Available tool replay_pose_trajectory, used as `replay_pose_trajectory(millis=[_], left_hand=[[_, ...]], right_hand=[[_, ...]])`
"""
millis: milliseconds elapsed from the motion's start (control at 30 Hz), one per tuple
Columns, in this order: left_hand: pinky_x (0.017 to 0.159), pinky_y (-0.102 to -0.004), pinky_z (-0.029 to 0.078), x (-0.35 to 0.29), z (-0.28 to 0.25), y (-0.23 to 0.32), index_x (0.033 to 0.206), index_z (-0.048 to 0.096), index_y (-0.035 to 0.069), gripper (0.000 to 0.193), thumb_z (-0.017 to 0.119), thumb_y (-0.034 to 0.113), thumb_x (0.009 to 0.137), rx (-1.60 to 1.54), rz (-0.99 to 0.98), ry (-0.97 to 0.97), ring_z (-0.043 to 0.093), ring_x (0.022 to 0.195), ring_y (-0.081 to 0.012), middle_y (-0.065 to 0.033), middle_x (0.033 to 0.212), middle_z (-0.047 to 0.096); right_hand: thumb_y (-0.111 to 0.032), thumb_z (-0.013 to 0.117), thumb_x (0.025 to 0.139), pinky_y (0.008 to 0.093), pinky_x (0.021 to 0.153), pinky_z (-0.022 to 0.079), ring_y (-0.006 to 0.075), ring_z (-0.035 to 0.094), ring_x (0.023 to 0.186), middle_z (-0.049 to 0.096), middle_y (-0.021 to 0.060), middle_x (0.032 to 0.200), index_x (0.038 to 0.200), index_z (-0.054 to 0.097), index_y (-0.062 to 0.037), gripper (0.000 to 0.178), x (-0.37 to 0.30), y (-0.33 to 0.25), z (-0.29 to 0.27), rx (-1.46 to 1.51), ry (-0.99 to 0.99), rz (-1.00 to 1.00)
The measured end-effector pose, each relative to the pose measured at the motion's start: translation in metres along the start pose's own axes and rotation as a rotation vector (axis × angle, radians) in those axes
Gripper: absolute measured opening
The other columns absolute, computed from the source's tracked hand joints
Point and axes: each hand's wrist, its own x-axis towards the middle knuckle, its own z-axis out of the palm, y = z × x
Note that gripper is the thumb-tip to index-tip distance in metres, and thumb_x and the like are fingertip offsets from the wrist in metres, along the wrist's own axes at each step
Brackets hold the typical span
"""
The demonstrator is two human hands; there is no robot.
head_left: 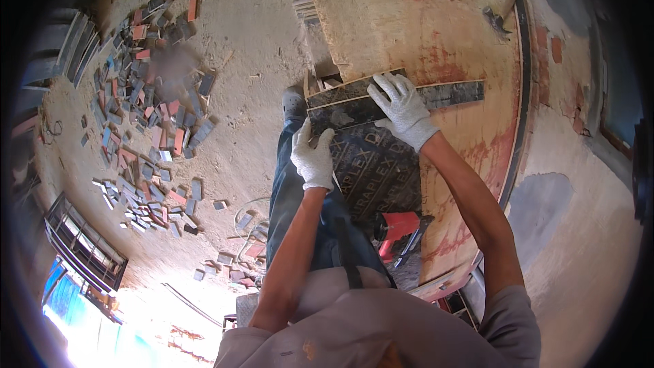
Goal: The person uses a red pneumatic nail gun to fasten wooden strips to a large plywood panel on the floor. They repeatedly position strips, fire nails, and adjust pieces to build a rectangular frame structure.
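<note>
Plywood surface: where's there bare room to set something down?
The plywood surface is bare between the dark strips and the hammer; a smaller patch lies between the right forearm and the black edge. Crowded around the dark panel: left hand, right hand, red tool.

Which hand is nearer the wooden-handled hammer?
Right. The right hand is on the dark plywood strips, below and left of the hammer in view; the left hand is farther off, near the strips' left end.
</note>
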Motion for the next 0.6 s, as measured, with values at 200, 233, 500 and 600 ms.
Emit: replay_pose_trajectory(millis=[200,233,500,600], left_hand=[[0.076,-0.0276,0.052,0.016,0.014,-0.006,0.122,0.066,-0.001,0.048,0.077,-0.002,0.075,0.02,0.027,0.059,0.063,0.086,-0.0134,-0.0076,0.104,0.067],[0.075,-0.0273,0.051,0.017,0.015,-0.008,0.123,0.066,0.0,0.047,0.076,-0.002,0.077,0.044,0.049,0.074,0.063,0.084,-0.0135,-0.0075,0.102,0.067],[0.075,-0.0259,0.051,0.017,0.027,0.001,0.124,0.066,0.002,0.045,0.072,-0.005,0.08,-0.14,-0.107,0.143,0.062,0.083,-0.0129,-0.006,0.103,0.067],[0.074,-0.0249,0.052,0.02,0.025,-0.004,0.124,0.065,0.002,0.045,0.072,-0.005,0.08,-0.082,-0.07,0.109,0.063,0.085,-0.0121,-0.006,0.106,0.066]], right_hand=[[-0.029,0.082,0.068,0.0474,0.11,0.033,0.0328,0.042,0.127,0.044,0.0123,0.14,0.134,0.049,-0.0038,0.078,0.011,0.006,0.009,0.009,0.102,-0.033],[-0.028,0.082,0.067,0.0473,0.109,0.034,0.0325,0.044,0.126,0.044,0.0121,0.139,0.134,0.049,-0.0039,0.078,0.013,0.008,0.01,0.016,0.122,-0.035],[-0.022,0.08,0.072,0.0472,0.109,0.035,0.0324,0.043,0.124,0.048,0.013,0.132,0.14,0.044,-0.0055,0.078,0.037,0.018,0.004,-0.032,-0.047,-0.024],[-0.022,0.079,0.073,0.0476,0.109,0.034,0.0326,0.044,0.122,0.048,0.0137,0.13,0.14,0.044,-0.0048,0.077,0.036,0.019,0.003,-0.002,-0.073,-0.012]])
